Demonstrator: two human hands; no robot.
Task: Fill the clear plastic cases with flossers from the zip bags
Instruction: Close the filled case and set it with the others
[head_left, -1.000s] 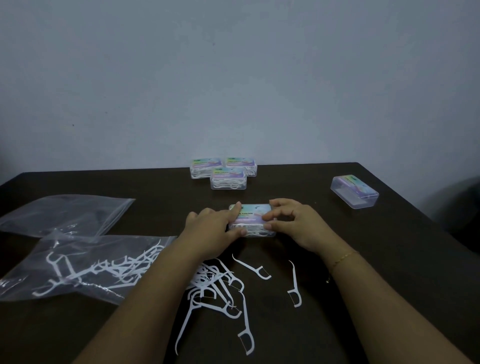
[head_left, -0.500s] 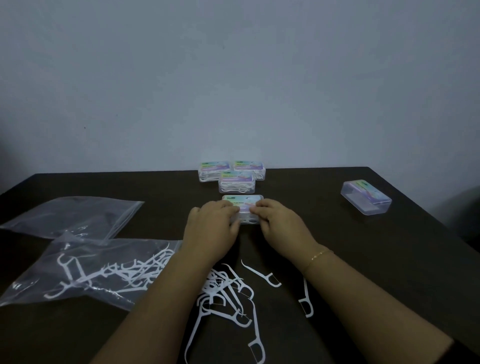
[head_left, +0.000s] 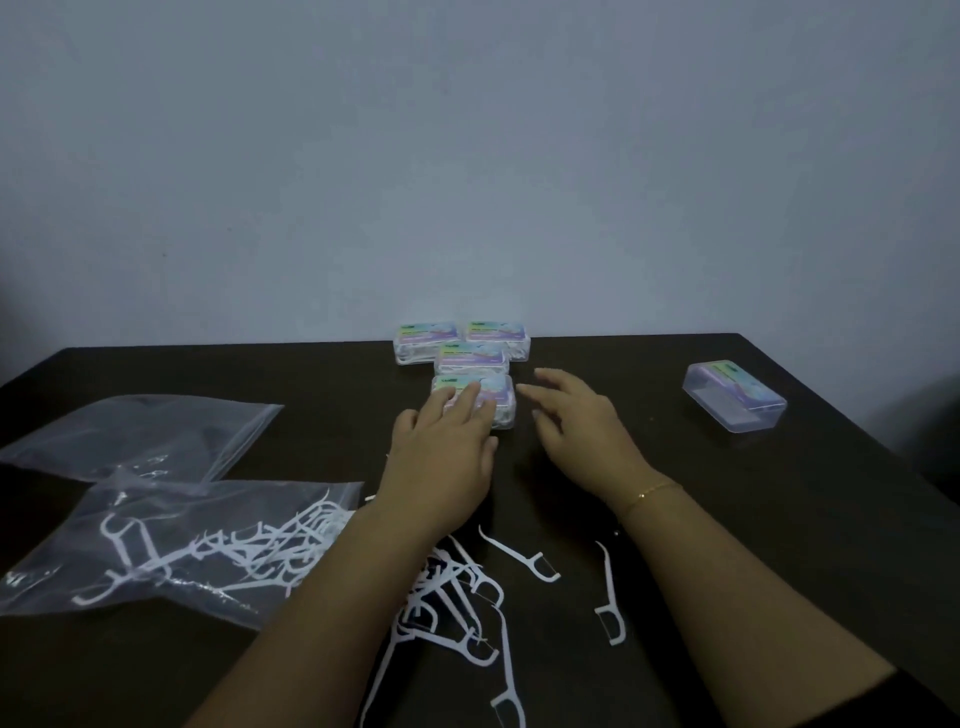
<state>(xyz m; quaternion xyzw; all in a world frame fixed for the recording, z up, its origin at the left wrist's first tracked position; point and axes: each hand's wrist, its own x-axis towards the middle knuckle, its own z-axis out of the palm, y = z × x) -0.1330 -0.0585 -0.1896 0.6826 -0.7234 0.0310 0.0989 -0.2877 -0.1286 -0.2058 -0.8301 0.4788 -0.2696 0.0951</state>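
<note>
The dark surface (head_left: 727, 519) fills the lower half of the view, running back to a plain grey wall (head_left: 467, 156). 2 forearms reach forward over it. The left hand (head_left: 441, 452) lies palm down, its straight fingers (head_left: 462, 402) resting on the lid of the nearest filled case (head_left: 498, 400) without curling round it. The right hand (head_left: 576, 426) hangs just right of that case, apart from it, fingers loosely spread and holding nothing; a thin gold bracelet (head_left: 649, 491) circles its wrist.

2 zip bags lie at the left: the flatter bag (head_left: 140, 436) farther back, which looks nearly empty, and the nearer bag (head_left: 197, 545) with a tangle of white flossers inside, too overlapped to count. A loose heap of flossers (head_left: 452, 597) sits between the forearms, partly hidden under the left arm and cut by the lower edge. 2 single flossers lie apart from it, 1 (head_left: 524, 556) just right of the heap, the other (head_left: 608, 597) beside the right forearm.

5 clear cases show. 4 filled ones cluster at the far middle: the touched case, a second (head_left: 470, 358) just behind it, and 2 more, (head_left: 426, 338) and (head_left: 498, 335), side by side at the back edge. The fifth case (head_left: 735, 397) stands well apart at the right, lid shut and seemingly empty. The label print is too blurred to read.
</note>
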